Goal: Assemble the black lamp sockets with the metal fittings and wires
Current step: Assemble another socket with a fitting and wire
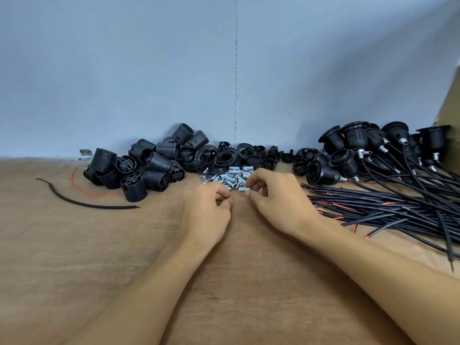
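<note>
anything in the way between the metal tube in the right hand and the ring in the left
Nothing visible: the right hand pinches the metal tube, the left hand the small ring, with only open space between them.

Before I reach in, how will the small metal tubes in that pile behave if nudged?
Likely to roll and scatter: the metal tubes are smooth cylinders lying loose on the flat table. Probably light and stiff, since the right hand pinches one with fingertips alone.

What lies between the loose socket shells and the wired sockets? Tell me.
Head view: black rings and caps by the wall, the metal fittings heap in front; left hand and right hand each pinch one.
</note>
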Demonstrator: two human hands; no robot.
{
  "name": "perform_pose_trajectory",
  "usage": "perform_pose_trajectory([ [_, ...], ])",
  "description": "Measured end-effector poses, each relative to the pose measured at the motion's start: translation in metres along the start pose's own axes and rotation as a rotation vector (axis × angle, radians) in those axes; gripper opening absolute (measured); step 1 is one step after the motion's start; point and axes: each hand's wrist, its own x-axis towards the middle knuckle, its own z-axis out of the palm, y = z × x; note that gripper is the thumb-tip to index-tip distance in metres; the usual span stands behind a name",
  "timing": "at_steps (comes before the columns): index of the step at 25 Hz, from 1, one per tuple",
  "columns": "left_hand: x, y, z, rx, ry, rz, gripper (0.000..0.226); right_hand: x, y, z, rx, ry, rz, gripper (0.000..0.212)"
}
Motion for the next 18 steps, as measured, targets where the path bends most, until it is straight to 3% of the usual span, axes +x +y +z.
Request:
perform_pose_trajectory([
  [4,-0.003,0.008,0.005,-0.456,-0.048,-0.229,0.012,-0.018,0.001,-0.006,0.099,-0.017,-0.046,0.009],
  [6,-0.006,0.010,0.006,-0.623,-0.089,-0.308,0.014,-0.021,0.002,-0.008,0.130,0.019,-0.033,0.010],
  [10,-0.007,0.009,0.004,-0.748,-0.143,-0.341,0.015,-0.022,0.005,-0.007,0.158,0.037,-0.005,0.009],
  [18,-0.007,0.007,0.004,-0.747,-0.159,-0.319,0.015,-0.020,0.007,-0.007,0.188,0.030,-0.025,0.009],
])
